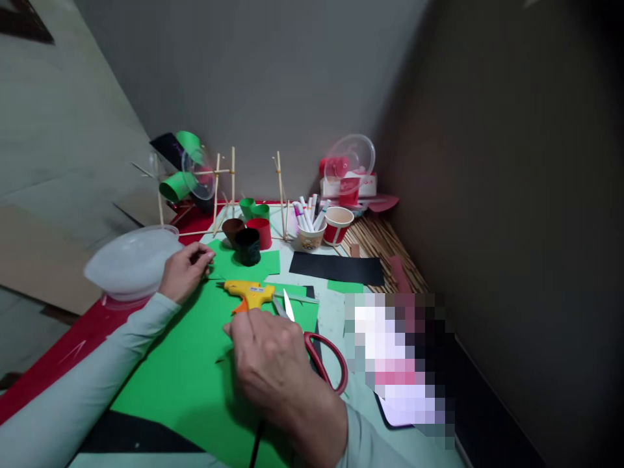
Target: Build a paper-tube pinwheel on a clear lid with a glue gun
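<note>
yellow plastic glue gun (251, 294) lies on smooth green sheet (166, 364), head view; red-looped steel scissors (311, 346) beside curled right hand (270, 357), fingertips hidden, grip cannot be told; left hand (186, 270) near tapered black cup (248, 248), thumb and fingers close together, any hold indeterminable.

The pale table (333, 316) bears green paper (166, 390) and, probably, thin sticks (380, 244).
</note>
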Action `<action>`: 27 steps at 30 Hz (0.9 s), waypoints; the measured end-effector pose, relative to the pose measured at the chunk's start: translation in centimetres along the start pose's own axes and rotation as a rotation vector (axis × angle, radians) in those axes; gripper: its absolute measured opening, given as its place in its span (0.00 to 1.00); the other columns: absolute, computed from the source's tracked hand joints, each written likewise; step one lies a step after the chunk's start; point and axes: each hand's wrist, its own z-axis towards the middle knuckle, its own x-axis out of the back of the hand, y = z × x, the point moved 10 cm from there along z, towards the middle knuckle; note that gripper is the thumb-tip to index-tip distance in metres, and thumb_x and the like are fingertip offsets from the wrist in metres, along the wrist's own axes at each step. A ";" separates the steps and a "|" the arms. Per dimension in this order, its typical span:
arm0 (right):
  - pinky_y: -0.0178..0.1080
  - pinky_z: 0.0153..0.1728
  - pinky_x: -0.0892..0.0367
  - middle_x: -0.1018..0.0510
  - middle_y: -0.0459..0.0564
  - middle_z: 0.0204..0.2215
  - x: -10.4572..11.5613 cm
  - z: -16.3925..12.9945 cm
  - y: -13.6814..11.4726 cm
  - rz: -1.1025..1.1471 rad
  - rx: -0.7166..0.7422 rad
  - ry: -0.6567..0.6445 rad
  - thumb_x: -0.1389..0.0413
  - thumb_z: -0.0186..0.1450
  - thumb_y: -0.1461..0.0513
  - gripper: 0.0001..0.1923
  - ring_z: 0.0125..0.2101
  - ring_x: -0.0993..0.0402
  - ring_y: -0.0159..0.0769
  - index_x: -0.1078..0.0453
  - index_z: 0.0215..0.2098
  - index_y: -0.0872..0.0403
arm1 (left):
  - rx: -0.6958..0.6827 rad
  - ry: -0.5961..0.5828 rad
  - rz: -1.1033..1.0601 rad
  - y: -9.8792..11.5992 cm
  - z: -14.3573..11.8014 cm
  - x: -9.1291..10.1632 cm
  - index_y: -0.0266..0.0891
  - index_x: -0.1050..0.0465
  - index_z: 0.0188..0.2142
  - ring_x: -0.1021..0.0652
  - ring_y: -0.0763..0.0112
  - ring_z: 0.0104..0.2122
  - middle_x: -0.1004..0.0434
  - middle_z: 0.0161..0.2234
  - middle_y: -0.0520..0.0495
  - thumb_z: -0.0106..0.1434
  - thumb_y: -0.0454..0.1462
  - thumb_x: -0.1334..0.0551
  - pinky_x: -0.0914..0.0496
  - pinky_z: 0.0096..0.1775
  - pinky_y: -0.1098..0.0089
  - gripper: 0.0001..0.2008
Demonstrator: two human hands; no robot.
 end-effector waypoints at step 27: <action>0.40 0.25 0.45 0.26 0.43 0.27 -1.3 -0.2 5.5 -0.027 -0.235 0.005 0.54 0.74 0.68 0.09 0.22 0.27 0.39 0.39 0.37 0.48 | -0.357 -0.148 -0.024 6.5 1.7 -3.8 0.38 0.22 0.31 0.21 0.51 0.51 0.26 0.58 0.35 0.62 0.46 0.34 0.22 0.48 0.52 0.12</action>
